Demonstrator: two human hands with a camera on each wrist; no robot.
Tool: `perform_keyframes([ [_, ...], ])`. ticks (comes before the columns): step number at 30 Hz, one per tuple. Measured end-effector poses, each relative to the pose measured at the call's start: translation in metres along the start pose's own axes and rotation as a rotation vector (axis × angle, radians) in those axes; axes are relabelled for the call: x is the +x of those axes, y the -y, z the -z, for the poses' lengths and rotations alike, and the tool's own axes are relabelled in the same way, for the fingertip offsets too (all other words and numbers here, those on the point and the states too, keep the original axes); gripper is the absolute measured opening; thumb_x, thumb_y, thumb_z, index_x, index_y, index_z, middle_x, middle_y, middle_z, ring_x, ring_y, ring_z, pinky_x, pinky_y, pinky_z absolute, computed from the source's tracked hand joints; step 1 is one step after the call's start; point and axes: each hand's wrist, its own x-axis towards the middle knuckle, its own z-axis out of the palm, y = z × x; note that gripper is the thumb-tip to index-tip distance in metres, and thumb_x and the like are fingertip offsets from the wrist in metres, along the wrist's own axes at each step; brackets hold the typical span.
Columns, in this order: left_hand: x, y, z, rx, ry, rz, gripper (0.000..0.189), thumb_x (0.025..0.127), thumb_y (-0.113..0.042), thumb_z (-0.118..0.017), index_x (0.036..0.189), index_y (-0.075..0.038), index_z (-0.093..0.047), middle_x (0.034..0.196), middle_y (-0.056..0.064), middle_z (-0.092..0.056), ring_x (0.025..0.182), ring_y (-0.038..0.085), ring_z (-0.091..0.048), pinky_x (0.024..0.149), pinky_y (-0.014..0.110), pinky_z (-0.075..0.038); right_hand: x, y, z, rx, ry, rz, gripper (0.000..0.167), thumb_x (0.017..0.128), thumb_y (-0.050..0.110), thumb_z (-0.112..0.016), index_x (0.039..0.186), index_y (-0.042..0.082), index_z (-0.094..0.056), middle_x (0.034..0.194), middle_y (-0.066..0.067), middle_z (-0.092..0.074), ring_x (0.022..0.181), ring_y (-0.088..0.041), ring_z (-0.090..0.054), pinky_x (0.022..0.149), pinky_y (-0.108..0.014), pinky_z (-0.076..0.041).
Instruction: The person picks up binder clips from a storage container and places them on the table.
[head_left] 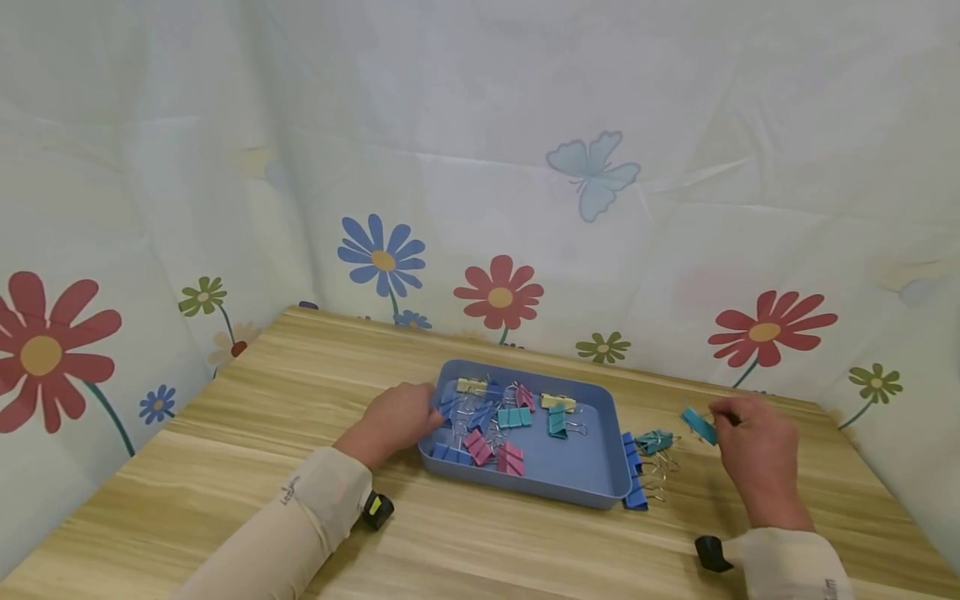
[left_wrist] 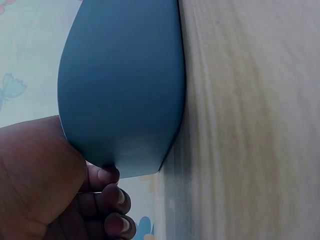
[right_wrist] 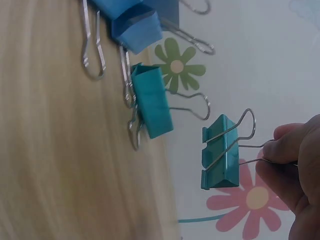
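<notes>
My left hand (head_left: 401, 414) holds the left side of a blue plastic tray (head_left: 547, 492) at its rim. In the left wrist view its fingers (left_wrist: 118, 200) curl beside the tray's outer wall (left_wrist: 122, 75). To the right of the tray, my right hand (head_left: 757, 442) pinches a teal binder clip (head_left: 699, 425) by a wire handle. The right wrist view shows this teal clip (right_wrist: 220, 155) raised, its other handle folded over the body. Close by on the table are another teal binder clip (head_left: 655, 441) and several blue binder clips (head_left: 633, 471) in a row along the tray's right wall.
Inside the tray lie several binder clips: pink ones (head_left: 512, 458), teal ones (head_left: 514, 417), yellow ones (head_left: 558, 402) and blue ones (head_left: 452, 453), mostly toward the left. A wood-grain table (head_left: 480, 550) carries everything. Behind it hangs a white flower-print curtain (head_left: 480, 167).
</notes>
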Motion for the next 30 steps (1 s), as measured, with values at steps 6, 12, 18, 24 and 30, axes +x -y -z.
perform_keyframes([
  [6,-0.001,-0.001,0.002,0.002,0.009,0.005,0.018,0.087,-0.026,-0.060,0.089,-0.008,-0.059,0.072,0.003,-0.055,0.065,0.020,-0.051,0.062,0.035,-0.043,-0.003,-0.010,-0.003,-0.039,0.125,-0.052,0.010,0.086,-0.001,-0.063,0.089,-0.003,-0.073,0.092,-0.024,-0.068,0.082,-0.038,-0.063,0.068,-0.050,-0.051],
  [12,-0.003,-0.002,0.003,0.006,0.003,-0.002,0.016,0.087,-0.025,-0.060,0.086,-0.009,-0.057,0.072,0.003,-0.055,0.066,0.020,-0.050,0.062,0.036,-0.044,-0.006,-0.019,-0.006,-0.050,0.238,-0.017,0.011,0.085,-0.001,-0.062,0.087,-0.002,-0.073,0.094,-0.024,-0.068,0.084,-0.039,-0.062,0.070,-0.053,-0.050],
  [18,-0.003,-0.003,0.004,0.008,0.002,-0.003,0.016,0.087,-0.025,-0.060,0.085,-0.009,-0.057,0.072,0.003,-0.056,0.066,0.020,-0.050,0.062,0.036,-0.044,-0.007,-0.019,-0.007,-0.066,0.308,0.002,0.010,0.084,0.002,-0.064,0.087,-0.001,-0.074,0.095,-0.024,-0.070,0.087,-0.041,-0.064,0.074,-0.056,-0.049],
  [24,-0.003,-0.004,0.006,0.009,0.006,0.007,0.017,0.087,-0.025,-0.060,0.084,-0.008,-0.057,0.072,0.004,-0.056,0.066,0.020,-0.050,0.063,0.036,-0.044,-0.004,-0.018,-0.001,-0.055,0.447,0.046,0.007,0.082,0.002,-0.068,0.085,0.002,-0.074,0.091,-0.019,-0.071,0.082,-0.037,-0.065,0.073,-0.053,-0.051],
  [30,-0.003,-0.005,0.008,0.010,0.012,0.006,0.016,0.087,-0.024,-0.060,0.085,-0.009,-0.057,0.072,0.004,-0.056,0.066,0.020,-0.050,0.062,0.036,-0.044,-0.002,-0.023,0.002,-0.043,0.519,0.072,0.009,0.081,0.001,-0.068,0.082,0.006,-0.074,0.086,-0.013,-0.072,0.076,-0.028,-0.065,0.065,-0.045,-0.051],
])
